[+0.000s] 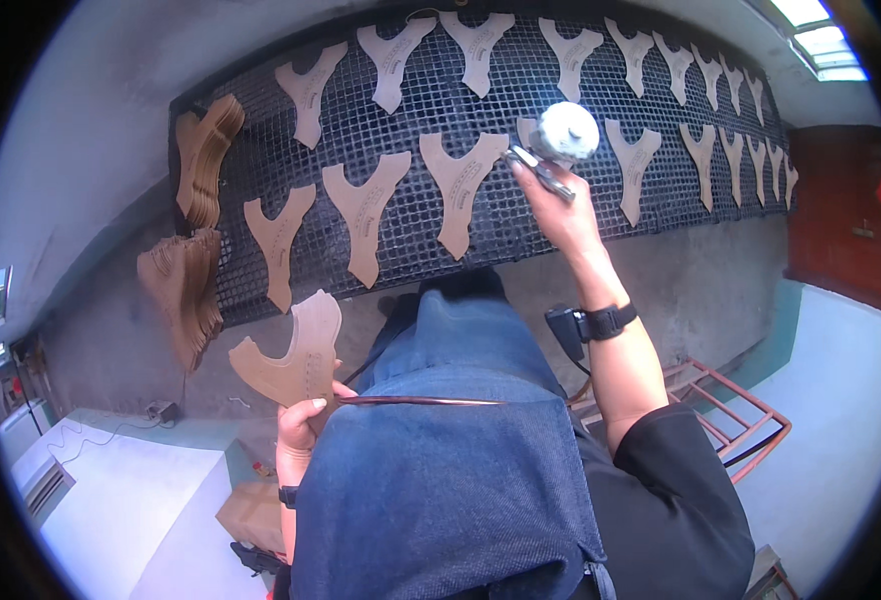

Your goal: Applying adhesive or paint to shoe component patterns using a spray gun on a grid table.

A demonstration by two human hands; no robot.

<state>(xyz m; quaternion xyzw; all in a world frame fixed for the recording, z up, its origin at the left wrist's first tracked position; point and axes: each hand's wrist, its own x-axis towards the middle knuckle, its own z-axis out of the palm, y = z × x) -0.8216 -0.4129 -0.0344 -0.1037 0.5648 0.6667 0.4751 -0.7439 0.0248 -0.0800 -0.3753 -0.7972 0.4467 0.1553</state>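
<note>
My left hand [299,428] grips a Y-shaped tan piece [283,368] by its lower end, in front of my blue denim apron [441,480]. It looks like leather or board, with dark marks down one arm. A thin, dark brown strip or hose [421,401] runs from beside that hand across the apron. Over the rack, my right hand [566,215] is closed on a metal spray gun [544,174] with a round white cup [569,130] on top. The cup partly covers one flat piece. Just left of the gun lies another Y-shaped piece [461,190].
Two rows of similar pieces lie on a black mesh rack [521,105]. Stacks of brown pieces [206,160] [183,295] stand at its left end. A reddish metal frame [736,415] is at lower right, a cardboard box [254,515] at lower left, a red-brown door [839,215] far right.
</note>
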